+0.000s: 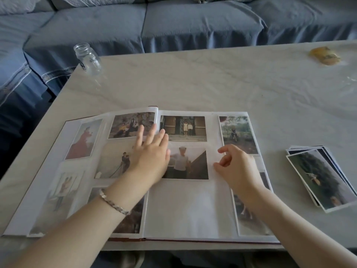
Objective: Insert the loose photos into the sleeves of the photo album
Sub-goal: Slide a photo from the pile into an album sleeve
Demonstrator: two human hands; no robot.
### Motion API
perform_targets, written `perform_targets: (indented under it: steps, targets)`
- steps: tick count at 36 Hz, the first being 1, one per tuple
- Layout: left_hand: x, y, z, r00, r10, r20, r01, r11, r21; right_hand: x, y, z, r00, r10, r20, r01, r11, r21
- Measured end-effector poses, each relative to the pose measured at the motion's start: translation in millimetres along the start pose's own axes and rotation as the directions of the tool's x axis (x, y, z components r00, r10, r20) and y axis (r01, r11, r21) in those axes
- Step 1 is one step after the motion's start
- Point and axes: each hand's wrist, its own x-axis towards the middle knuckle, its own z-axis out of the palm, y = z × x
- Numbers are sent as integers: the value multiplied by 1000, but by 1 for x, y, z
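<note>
Head view: left hand (152, 151) lies flat on the open album (185, 209); right hand (237, 167) is curled on its page, grip unclear; loose photos (324, 176) lie beside it.

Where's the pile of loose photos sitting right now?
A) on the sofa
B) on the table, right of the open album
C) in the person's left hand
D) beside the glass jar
B: the pile of loose photos lies on the table just right of the album, untouched.

Pale marble table (212, 82), open album (185, 206), photo stack (320, 176), jar (87, 59)
</note>
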Motion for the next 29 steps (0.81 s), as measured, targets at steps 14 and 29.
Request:
perform_targets:
  steps: [14,29]
  targets:
    - [-8,113,11,931,330,154,-280,919,-277,-19,72,-74,972,-28,-234,-25,976,-218]
    - [-7,79,8,965,258,36,-239,932,-273,-29,90,-101,992,92,-88,-128,697,-706]
